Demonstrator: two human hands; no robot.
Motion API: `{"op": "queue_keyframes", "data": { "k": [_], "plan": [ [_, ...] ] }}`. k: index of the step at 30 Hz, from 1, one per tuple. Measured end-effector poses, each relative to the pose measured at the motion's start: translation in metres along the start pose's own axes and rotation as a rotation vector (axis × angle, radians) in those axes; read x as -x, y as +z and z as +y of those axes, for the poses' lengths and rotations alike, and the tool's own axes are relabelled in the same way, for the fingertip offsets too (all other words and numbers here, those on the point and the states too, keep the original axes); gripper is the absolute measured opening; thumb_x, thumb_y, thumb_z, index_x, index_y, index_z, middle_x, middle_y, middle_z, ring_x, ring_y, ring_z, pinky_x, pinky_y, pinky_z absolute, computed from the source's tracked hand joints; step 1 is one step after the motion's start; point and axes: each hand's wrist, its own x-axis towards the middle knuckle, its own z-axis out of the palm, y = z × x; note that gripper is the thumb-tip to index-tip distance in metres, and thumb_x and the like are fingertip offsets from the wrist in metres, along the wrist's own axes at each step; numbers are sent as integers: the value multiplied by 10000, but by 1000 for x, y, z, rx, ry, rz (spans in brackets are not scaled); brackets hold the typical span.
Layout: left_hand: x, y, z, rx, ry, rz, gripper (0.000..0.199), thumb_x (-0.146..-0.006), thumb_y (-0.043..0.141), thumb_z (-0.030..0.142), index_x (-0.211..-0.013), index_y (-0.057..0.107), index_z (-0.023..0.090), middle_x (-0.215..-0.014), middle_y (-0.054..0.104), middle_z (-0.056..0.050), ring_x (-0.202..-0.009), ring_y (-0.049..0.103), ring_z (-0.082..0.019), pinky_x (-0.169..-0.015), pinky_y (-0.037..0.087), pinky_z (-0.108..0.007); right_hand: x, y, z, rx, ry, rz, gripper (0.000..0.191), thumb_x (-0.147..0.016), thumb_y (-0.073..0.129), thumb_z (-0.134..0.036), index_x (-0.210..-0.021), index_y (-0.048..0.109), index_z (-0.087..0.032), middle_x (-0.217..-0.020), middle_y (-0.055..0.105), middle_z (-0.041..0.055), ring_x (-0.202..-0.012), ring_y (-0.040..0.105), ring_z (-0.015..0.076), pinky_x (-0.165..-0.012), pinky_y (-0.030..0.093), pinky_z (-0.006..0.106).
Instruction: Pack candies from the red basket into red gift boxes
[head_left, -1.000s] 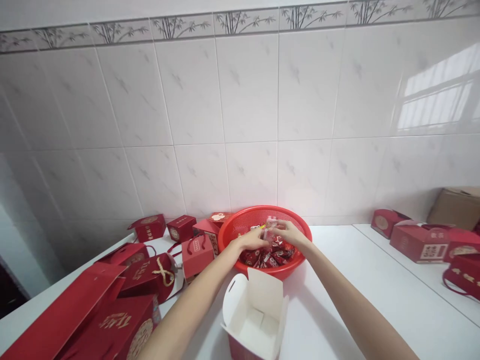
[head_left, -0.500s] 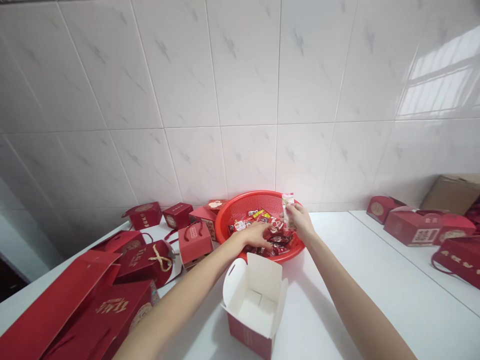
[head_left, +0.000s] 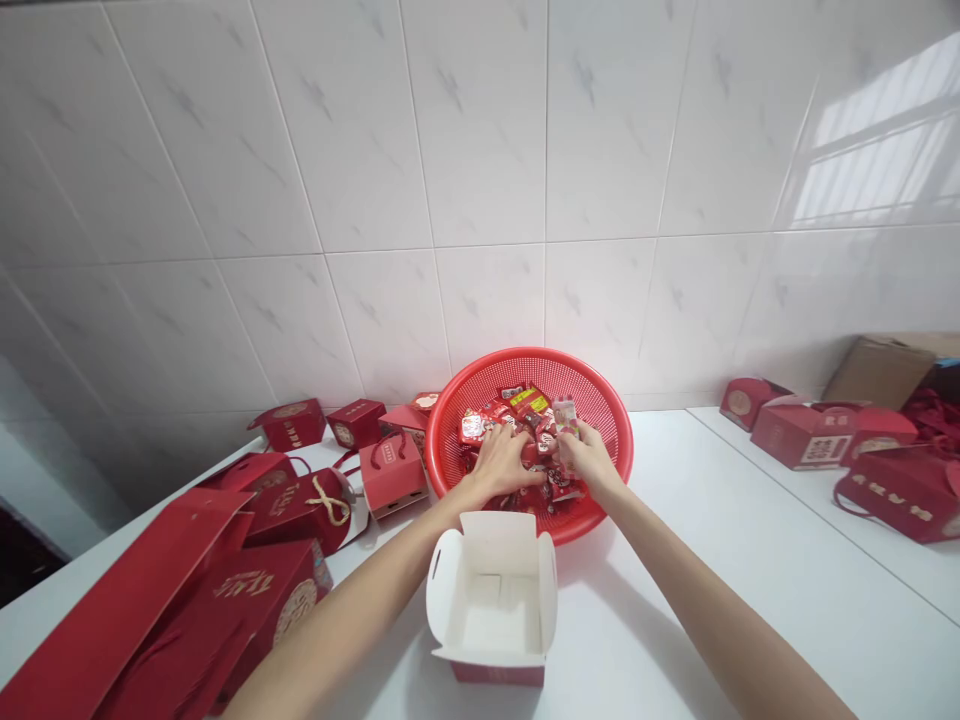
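Note:
A red plastic basket [head_left: 604, 400] with mesh sides stands against the wall, holding many red wrapped candies [head_left: 491, 411]. My left hand [head_left: 504, 462] is on the candies, its fingers spread over them. Pinched in my right hand [head_left: 587, 455] is a pale pink and white packet [head_left: 565, 412], over the right part of the pile. In front of the basket, an open box [head_left: 491, 610] with a white inside and red outside stands with its flaps up; nothing shows inside it.
Red gift boxes [head_left: 391, 470] crowd the left side, with a large red box [head_left: 247, 590] nearest. More red boxes [head_left: 802, 432] and a brown carton [head_left: 877, 375] stand at the right. A tiled wall [head_left: 487, 150] rises behind the white table [head_left: 675, 520].
My right hand has lowered the pale packet toward the candies. My left hand has shifted slightly left on the pile. The basket now looks more tipped toward me, and the view has shifted slightly.

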Motion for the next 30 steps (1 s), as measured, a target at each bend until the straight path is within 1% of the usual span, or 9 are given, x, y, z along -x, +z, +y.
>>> {"op": "queue_keyframes", "data": {
  "k": [5, 8, 12, 15, 20, 23, 26, 28, 30],
  "plan": [
    [5, 0, 2, -18, 23, 80, 354, -720, 766, 427, -969, 701, 184, -1055, 645, -110, -1074, 535, -334, -948, 414, -429, 6, 1, 3, 3, -30, 39, 227, -701, 563, -405, -830, 531, -222, -671, 672, 20, -505, 548, 164, -447, 415, 271],
    [9, 3, 3, -32, 6, 130, 344, -745, 745, 426, -974, 702, 173, -1066, 635, -119, -1073, 533, -328, -958, 408, -431, 7, -1, 7, 9, -66, 106, 246, -746, 547, -442, -870, 519, -232, -790, 694, 42, -591, 598, 188, -506, 458, 297],
    [14, 16, 3, 7, -3, 332, 395, -779, 705, 384, -1115, 681, 177, -1290, 573, -149, -1184, 519, -327, -1030, 384, -434, 8, -3, 16, 38, -100, 177, 257, -773, 557, -469, -895, 524, -246, -846, 695, 53, -682, 634, 220, -555, 481, 321],
    [14, 25, 2, 71, 3, 465, 569, -777, 692, 357, -1310, 590, 188, -1501, 436, -164, -1313, 462, -345, -1102, 337, -469, 6, -3, 22, 47, -116, 211, 260, -789, 548, -471, -915, 542, -243, -806, 692, 52, -672, 634, 227, -566, 493, 333],
    [5, 27, -6, 168, -41, 431, 810, -734, 715, 345, -1476, 432, 191, -1594, 324, -180, -1429, 352, -385, -1150, 288, -540, -6, 1, 24, 20, -140, 244, 283, -805, 527, -490, -915, 560, -232, -736, 682, 58, -604, 623, 227, -525, 486, 339],
    [-1, 24, -12, 223, -50, 374, 840, -745, 714, 355, -1508, 389, 226, -1624, 276, -166, -1461, 314, -374, -1160, 267, -554, -13, 4, 22, 2, -153, 253, 299, -808, 532, -506, -912, 567, -228, -680, 661, 47, -564, 605, 220, -474, 457, 324],
    [-3, 21, -13, 239, -50, 295, 877, -747, 732, 412, -1524, 366, 234, -1624, 280, -164, -1468, 303, -367, -1165, 235, -569, -15, 3, 23, -12, -167, 258, 290, -803, 546, -491, -919, 567, -226, -733, 685, 53, -611, 625, 225, -482, 462, 316],
    [-2, 18, -9, 221, -35, 265, 876, -727, 757, 469, -1500, 416, 238, -1606, 326, -150, -1444, 338, -374, -1160, 238, -565, -16, 1, 24, -16, -169, 261, 285, -798, 551, -474, -931, 568, -223, -780, 701, 60, -639, 635, 227, -493, 466, 316],
    [-1, 14, -4, 203, -2, 259, 736, -752, 740, 517, -1403, 545, 235, -1538, 445, -124, -1377, 424, -364, -1139, 278, -533, -16, -3, 27, -16, -167, 263, 282, -795, 548, -463, -933, 573, -219, -767, 696, 58, -616, 622, 220, -488, 460, 316]
  ]
}}
